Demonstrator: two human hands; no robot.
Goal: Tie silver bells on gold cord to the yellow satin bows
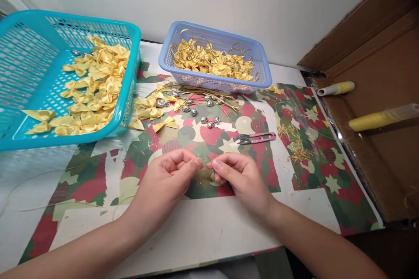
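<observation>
My left hand (178, 172) and my right hand (234, 174) meet fingertip to fingertip, a small gap apart, above the patterned table covering (196, 189). Each pinches thumb against fingers. A thin gold cord (207, 161) spans the gap between them. Just beyond the hands lie silver bells (210, 123) in small clusters, with loose yellow bows (165, 124) to their left. Pink-handled thread snips (257, 138) rest beyond my right hand. A bundle of gold cords (199, 90) lies in front of the blue-violet basket (214, 79).
A turquoise basket (133, 74) with yellow bows stands at the left. The blue-violet basket at the back holds bows and looped cords. Short gold cord scraps (299, 153) lie at the right, beside a cardboard wall (382, 152) with two yellow-and-clear tubes (381, 117).
</observation>
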